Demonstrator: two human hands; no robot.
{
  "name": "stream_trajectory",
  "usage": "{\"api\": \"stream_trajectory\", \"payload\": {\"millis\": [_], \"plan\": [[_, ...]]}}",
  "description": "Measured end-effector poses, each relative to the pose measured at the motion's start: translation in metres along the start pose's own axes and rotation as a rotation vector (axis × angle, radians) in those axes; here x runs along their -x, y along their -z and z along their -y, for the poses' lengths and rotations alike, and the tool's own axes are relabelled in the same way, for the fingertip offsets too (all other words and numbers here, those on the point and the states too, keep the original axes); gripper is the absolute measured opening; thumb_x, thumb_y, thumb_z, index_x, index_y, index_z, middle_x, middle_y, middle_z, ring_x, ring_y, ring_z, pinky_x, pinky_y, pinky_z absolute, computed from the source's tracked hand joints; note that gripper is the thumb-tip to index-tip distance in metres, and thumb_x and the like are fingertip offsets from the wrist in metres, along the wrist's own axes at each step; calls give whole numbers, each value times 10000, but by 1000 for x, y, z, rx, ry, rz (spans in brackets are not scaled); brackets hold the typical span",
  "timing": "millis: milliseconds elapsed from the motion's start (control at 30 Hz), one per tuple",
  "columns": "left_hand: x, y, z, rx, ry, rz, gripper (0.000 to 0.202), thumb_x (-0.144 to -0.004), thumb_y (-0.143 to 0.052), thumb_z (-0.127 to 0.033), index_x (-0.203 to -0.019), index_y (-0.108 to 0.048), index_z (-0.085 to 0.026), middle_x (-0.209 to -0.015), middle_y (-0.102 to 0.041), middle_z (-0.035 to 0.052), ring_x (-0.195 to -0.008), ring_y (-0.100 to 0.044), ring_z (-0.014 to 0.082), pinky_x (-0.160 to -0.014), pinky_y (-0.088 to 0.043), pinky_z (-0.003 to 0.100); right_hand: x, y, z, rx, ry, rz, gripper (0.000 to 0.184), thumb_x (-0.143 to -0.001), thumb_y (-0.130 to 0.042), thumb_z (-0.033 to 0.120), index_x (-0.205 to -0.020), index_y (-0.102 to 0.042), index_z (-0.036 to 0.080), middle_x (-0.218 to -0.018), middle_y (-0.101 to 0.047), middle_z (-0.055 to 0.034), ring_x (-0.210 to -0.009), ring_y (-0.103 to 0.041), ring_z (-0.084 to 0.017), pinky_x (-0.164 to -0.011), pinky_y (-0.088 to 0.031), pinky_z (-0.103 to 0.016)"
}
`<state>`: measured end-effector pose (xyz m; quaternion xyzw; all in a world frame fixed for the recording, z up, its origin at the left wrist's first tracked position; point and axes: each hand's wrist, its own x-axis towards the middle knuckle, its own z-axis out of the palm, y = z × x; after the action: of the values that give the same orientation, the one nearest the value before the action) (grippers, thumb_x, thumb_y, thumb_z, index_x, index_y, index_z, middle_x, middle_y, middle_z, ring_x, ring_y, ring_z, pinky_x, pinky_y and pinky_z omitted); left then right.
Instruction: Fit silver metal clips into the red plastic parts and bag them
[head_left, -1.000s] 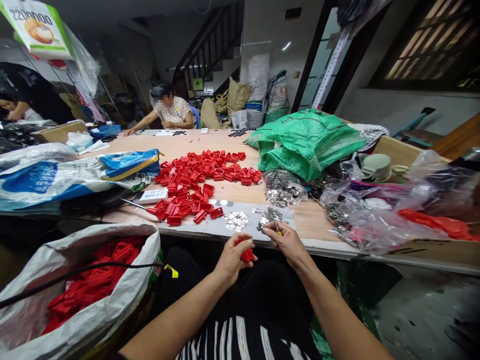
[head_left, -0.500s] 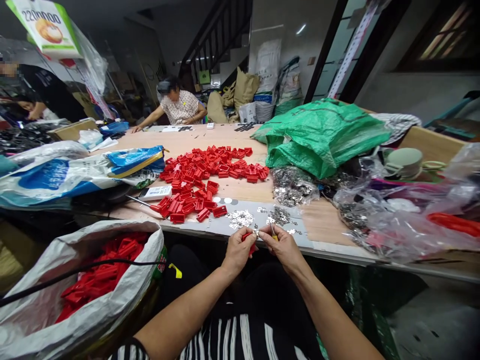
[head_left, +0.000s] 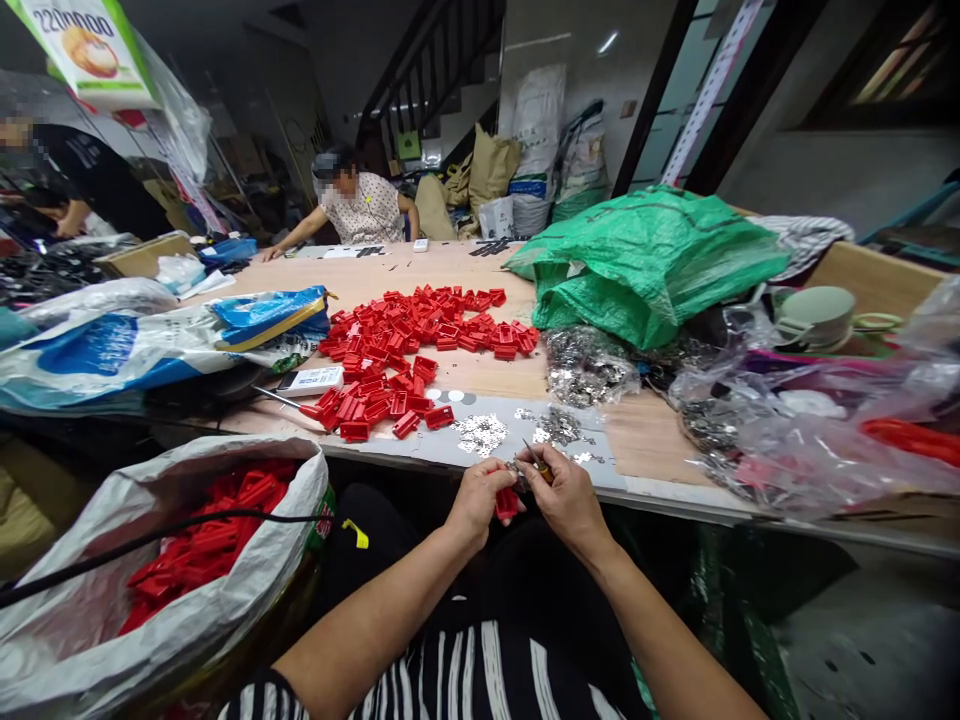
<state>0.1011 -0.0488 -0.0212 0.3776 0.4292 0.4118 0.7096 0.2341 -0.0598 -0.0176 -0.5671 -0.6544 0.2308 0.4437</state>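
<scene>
Near the table's front edge, my left hand (head_left: 481, 497) is closed on a red plastic part (head_left: 506, 504), a small hollow casing like those in the pile. Close beside it, my right hand (head_left: 561, 488) is closed round a small screwdriver (head_left: 541, 466) with a yellowish handle, its thin metal tip pointing up and left. My right fingertips meet the left ones at the top of the red part; a small metal piece seems to be between them, too small to make out. Just beyond lie shiny flat metal pieces (head_left: 481, 434) and a darker heap of small metal parts (head_left: 561, 425) on a grey sheet.
Red plastic parts (head_left: 405, 335) are piled mid-table. An open white sack (head_left: 67, 570) of red parts stands at my left. A green woven bag (head_left: 645, 260) and clear bags of metal parts (head_left: 589, 368) lie to the right. A co-worker (head_left: 364, 205) sits across the table.
Both hands have shifted slightly, and the red part now hangs lower in the left fingers. The screwdriver's tip has tilted further left. The view has moved a little.
</scene>
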Motion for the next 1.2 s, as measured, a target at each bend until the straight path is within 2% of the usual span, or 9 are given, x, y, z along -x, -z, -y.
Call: {"api": "stream_trajectory", "payload": {"millis": [133, 267, 400, 533, 667, 833, 933, 1067, 1200], "plan": [[5, 1, -3, 18, 32, 18, 261, -590, -637, -369, -692, -533, -151, -636, -605, 11, -434, -568, 111, -326, -327, 179, 3, -3, -3, 78, 82, -88, 128, -885, -489, 326, -867, -565, 225, -824, -658, -50, -736, -615, -212, -692, -467, -305], [7, 1, -5, -28, -1, 4, 228, -608, -619, -354, -690, -539, -156, -635, -602, 12, -444, -563, 113, -333, -328, 184, 5, -2, -5, 140, 197, -128, 138, -915, -451, 315, -881, -552, 226, -825, -642, -58, -764, -623, -218, -700, -471, -312], [7, 1, -4, -140, -70, -54, 190, -660, -587, -348, -662, -548, -163, -549, -565, -1, -420, -507, 94, -356, -309, 180, 9, -1, -4, 177, 200, -143, 158, -935, -433, 341, -888, -540, 235, -829, -634, -62, -759, -625, -221, -696, -478, -316], [8, 3, -1, -319, -188, -133, 156, -728, -546, -315, -649, -560, -181, -475, -504, -29, -427, -450, 93, -433, -326, 199, 17, -7, -4, 225, 212, -203, 140, -927, -437, 324, -873, -531, 236, -793, -615, -56, -737, -614, -219, -695, -471, -316], [11, 6, -2, -514, -381, -187, 142, -761, -544, -257, -631, -566, -204, -610, -539, -16, -621, -484, 129, -623, -374, 238, 22, -13, 0, 221, 161, -219, 101, -889, -452, 298, -870, -528, 234, -780, -607, -50, -712, -605, -218, -688, -461, -313], [13, 8, -5, -678, -512, -191, 123, -792, -528, -207, -687, -590, -214, -708, -541, 0, -708, -481, 153, -721, -350, 269, 20, -9, 6, -27, -22, -72, 133, -862, -486, 330, -897, -557, 223, -816, -630, -34, -721, -594, -201, -694, -454, -301], [14, 9, -3, -805, -594, -191, 141, -827, -490, -193, -738, -597, -215, -732, -559, 13, -719, -510, 160, -715, -358, 266, 17, -7, 5, -256, -147, -1, 216, -836, -529, 417, -898, -570, 213, -772, -606, -19, -643, -547, -174, -589, -436, -276], [14, 9, -2, -903, -665, -188, 153, -854, -467, -191, -770, -592, -215, -748, -577, 23, -731, -536, 164, -707, -374, 260, 16, -9, 3, -533, -277, 95, 352, -771, -627, 505, -936, -554, 202, -649, -486, 42, -470, -376, -102, -428, -299, -228], [15, 8, -2, -936, -678, -184, 150, -866, -466, -205, -775, -585, -207, -756, -582, 28, -738, -540, 164, -708, -380, 258, 17, -11, 5, -666, -334, 101, 384, -744, -675, 522, -900, -532, 202, -600, -399, 74, -438, -287, -75, -410, -220, -213]]}}
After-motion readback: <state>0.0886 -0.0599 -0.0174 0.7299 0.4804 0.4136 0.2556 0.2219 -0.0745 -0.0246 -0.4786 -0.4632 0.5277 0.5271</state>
